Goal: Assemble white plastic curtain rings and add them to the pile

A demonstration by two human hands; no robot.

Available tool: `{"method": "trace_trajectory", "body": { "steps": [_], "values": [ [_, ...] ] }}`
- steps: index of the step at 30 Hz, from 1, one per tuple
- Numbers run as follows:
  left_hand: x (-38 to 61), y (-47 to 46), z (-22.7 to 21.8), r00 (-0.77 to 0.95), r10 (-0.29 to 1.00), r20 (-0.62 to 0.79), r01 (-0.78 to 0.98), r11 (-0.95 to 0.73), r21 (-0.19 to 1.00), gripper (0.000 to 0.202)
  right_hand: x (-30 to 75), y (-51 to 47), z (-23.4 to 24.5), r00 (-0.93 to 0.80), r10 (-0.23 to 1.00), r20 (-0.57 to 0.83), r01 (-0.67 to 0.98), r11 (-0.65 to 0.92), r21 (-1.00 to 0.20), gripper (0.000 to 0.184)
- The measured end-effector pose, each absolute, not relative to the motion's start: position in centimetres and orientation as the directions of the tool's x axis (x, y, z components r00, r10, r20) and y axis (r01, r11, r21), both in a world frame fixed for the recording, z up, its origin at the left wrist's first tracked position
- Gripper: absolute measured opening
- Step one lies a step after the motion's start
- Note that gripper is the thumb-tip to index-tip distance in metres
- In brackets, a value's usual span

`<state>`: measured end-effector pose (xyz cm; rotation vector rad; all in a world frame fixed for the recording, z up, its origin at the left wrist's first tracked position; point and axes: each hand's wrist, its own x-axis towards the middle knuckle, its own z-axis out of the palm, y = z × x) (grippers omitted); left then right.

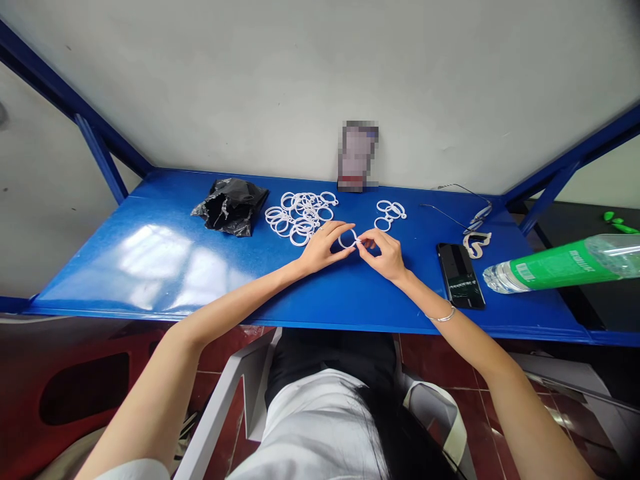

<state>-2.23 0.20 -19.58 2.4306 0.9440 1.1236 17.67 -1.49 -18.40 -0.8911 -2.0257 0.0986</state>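
Both my hands meet over the middle of the blue table, holding one white plastic ring between them. My left hand pinches the ring's left side. My right hand pinches its right side with fingers curled. Just behind my left hand lies a pile of several white rings. A smaller group of three white rings lies behind my right hand.
A crumpled black plastic bag lies at the back left. A black phone, eyeglasses, a white clip-like item and a lying green-labelled water bottle are at the right. A blurred card leans on the wall.
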Motion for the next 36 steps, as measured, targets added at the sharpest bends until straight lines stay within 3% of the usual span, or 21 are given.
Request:
{"method": "trace_trajectory", "body": {
  "steps": [13, 36],
  "values": [
    [-2.38, 0.18, -19.75, 0.538, 0.688, 0.486, 0.395, -0.716, 0.576, 0.045, 17.68, -1.4, -18.57, -0.384, 0.642, 0.663, 0.494, 0.75, -0.44, 0.009],
    [-2.24, 0.04, -19.58, 0.525, 0.654, 0.544, 0.342, -0.748, 0.569, 0.04, 17.79, -1.39, -18.84, -0.373, 0.632, 0.679, 0.446, 0.764, -0.466, 0.004]
  ]
}}
